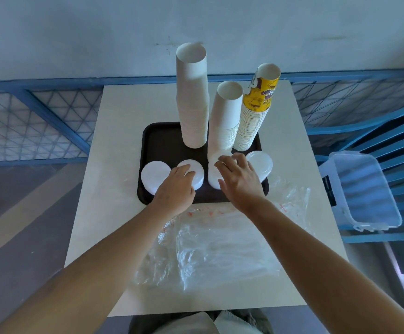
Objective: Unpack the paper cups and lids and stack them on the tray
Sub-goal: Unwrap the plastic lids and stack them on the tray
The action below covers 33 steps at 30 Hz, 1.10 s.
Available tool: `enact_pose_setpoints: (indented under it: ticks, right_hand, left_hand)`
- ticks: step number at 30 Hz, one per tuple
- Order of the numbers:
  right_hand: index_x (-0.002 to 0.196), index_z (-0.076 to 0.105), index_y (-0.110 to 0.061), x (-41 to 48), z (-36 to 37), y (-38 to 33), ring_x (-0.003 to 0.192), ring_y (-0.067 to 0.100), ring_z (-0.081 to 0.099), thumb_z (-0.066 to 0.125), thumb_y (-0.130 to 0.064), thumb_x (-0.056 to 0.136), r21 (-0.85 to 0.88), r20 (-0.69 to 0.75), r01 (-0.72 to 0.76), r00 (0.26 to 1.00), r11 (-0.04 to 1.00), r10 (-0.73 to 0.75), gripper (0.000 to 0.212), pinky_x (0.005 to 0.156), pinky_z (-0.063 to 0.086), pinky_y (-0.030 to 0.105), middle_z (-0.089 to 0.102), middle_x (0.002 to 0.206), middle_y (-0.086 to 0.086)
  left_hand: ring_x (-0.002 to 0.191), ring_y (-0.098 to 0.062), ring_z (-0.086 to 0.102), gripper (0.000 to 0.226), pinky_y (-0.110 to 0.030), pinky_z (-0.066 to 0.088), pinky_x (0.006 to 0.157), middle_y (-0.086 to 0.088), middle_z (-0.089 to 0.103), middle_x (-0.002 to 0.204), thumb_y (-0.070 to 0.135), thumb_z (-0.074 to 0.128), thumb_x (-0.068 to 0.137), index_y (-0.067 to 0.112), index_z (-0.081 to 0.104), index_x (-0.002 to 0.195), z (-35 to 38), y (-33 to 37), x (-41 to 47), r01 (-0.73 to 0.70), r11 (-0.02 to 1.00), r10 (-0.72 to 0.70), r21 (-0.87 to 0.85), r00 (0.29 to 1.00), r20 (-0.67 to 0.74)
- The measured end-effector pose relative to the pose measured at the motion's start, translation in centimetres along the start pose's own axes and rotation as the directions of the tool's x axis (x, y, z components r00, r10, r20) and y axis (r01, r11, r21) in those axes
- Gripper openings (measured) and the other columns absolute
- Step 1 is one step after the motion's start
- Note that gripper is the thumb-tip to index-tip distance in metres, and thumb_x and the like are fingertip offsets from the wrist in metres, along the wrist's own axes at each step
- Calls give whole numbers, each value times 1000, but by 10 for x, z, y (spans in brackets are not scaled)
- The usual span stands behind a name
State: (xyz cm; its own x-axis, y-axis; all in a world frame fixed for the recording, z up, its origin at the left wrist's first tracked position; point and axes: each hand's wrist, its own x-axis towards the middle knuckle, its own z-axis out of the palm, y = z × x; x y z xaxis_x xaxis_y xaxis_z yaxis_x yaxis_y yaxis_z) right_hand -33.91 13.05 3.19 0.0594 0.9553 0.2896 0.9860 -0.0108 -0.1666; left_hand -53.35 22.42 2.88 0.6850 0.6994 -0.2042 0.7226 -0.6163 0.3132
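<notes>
A dark tray holds three tall cup stacks: a white one at the back left, a shorter white one in the middle and a yellow printed one to the right. Along the tray's front lie white lid stacks and a clear lid stack. My left hand rests with straight fingers on the second white lid stack. Over the third lid stack my right hand lies spread, fingers straight, touching its top.
Empty clear plastic bags lie crumpled on the white table in front of the tray. A clear plastic bin stands on blue shelving to the right. A blue mesh fence runs behind the table.
</notes>
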Motion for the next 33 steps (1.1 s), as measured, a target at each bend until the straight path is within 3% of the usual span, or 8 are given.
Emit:
enact_pose_setpoints:
  ticks: [6, 10, 13, 16, 19, 23, 28, 33]
  right_hand:
    - [117, 68, -7, -1, 4, 14, 108, 38, 58, 80, -1, 76, 16, -53, 75, 996, 997, -74, 42, 79, 56, 44, 64, 123, 9]
    - [116, 69, -3, -4, -1, 14, 114, 38, 58, 76, -7, 79, 70, -98, 81, 992, 994, -74, 38, 88, 54, 44, 64, 128, 14]
    - [116, 70, -2, -10, -16, 18, 119, 39, 56, 70, -8, 79, 151, -207, 4, 978, 988, 28, 37, 96, 49, 48, 63, 131, 17]
    - [116, 70, -4, -19, -31, 41, 121, 40, 53, 66, -5, 72, 246, -272, -112, 945, 963, 179, 45, 98, 46, 49, 59, 133, 17]
    - [124, 67, -10, -29, -36, 72, 129, 38, 45, 71, -10, 74, 283, -149, -143, 970, 948, 191, 50, 101, 47, 49, 48, 145, 18]
    - [134, 60, -22, -36, -24, 95, 133, 41, 49, 85, -23, 80, 325, 109, -144, 987, 935, 114, 60, 98, 53, 47, 34, 158, 16]
    - [134, 61, -23, -34, -17, 104, 105, 38, 66, 85, -17, 83, 356, 121, -161, 985, 921, 126, 57, 84, 62, 44, 42, 150, 13]
    - [135, 59, -23, -34, -17, 103, 113, 38, 62, 83, -17, 84, 362, 132, -166, 983, 917, 126, 57, 86, 62, 45, 39, 151, 12]
  left_hand:
    - [150, -28, 38, 49, -37, 48, 110, -9, 40, 163, 17, 60, 103, 7, 53, 151, 8, 8, 2, 74, 995, -79, -60, 993, -82]
    - [144, -27, 46, 47, -35, 50, 105, -9, 48, 157, 13, 61, 101, 7, 56, 148, 8, 14, 1, 104, 987, -124, -120, 976, -177]
    - [131, -24, 54, 48, -29, 50, 97, -6, 56, 145, 10, 67, 95, 11, 60, 142, 2, 22, -1, 53, 980, -109, -191, 949, -294]
    - [128, -15, 54, 56, -30, 49, 101, 1, 55, 140, 16, 77, 87, 19, 61, 141, -4, 31, 2, -55, 933, -91, -356, 921, -379]
    - [127, -8, 51, 66, -37, 56, 98, 6, 53, 138, 27, 86, 80, 30, 59, 141, -5, 40, 9, -124, 894, -45, -429, 931, -363]
    - [126, -6, 49, 70, -33, 60, 93, 5, 49, 144, 38, 87, 83, 38, 55, 145, 2, 55, 17, -99, 895, -47, -435, 948, -314]
    - [123, -7, 54, 51, -33, 62, 93, 3, 53, 139, 29, 85, 88, 29, 64, 135, 14, 70, 23, -86, 885, -94, -457, 930, -356]
    - [112, -14, 63, 38, -35, 61, 98, -1, 53, 137, 28, 85, 88, 22, 71, 122, 20, 77, 25, -56, 889, -125, -454, 925, -360]
